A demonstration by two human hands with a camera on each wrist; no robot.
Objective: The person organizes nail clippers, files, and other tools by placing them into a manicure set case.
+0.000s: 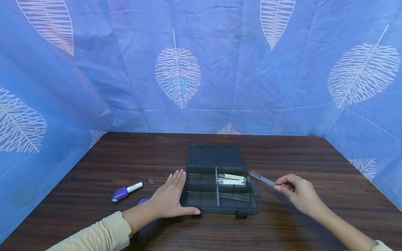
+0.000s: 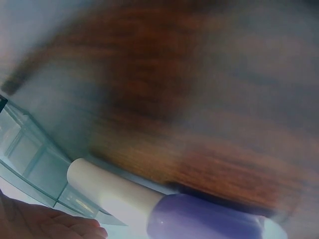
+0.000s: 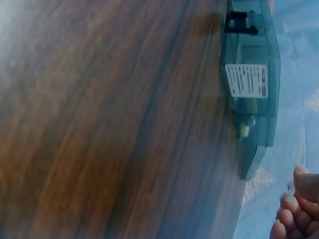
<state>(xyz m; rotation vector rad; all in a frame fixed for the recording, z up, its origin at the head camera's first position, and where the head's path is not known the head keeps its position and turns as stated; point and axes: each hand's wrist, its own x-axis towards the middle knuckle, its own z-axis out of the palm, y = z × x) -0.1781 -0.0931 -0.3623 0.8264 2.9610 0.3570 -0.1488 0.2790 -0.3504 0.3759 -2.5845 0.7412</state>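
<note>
My right hand (image 1: 299, 195) pinches one end of a slim clear nail file (image 1: 262, 179) between thumb and fingers, right of the dark see-through organizer box (image 1: 199, 200). In the right wrist view, the fingertips (image 3: 301, 174) grip the file. With fingers stretched out, my left hand (image 1: 171, 200) rests along the box's left side, its thumb at the front edge. The box lid (image 1: 215, 155) lies open toward the back. Pale nail clippers (image 1: 231, 179) sit in a right-hand compartment. Another clear strip (image 1: 233, 197) lies in the front right compartment.
A purple nail polish bottle (image 1: 120, 194) with a white cap lies on the dark wood table (image 1: 125, 157) at left. Near it is a small clear oval piece (image 1: 151, 181). Another purple bottle (image 1: 143, 201) is partly hidden behind my left wrist. Blue leaf-patterned cloth (image 1: 220, 87) surrounds the table.
</note>
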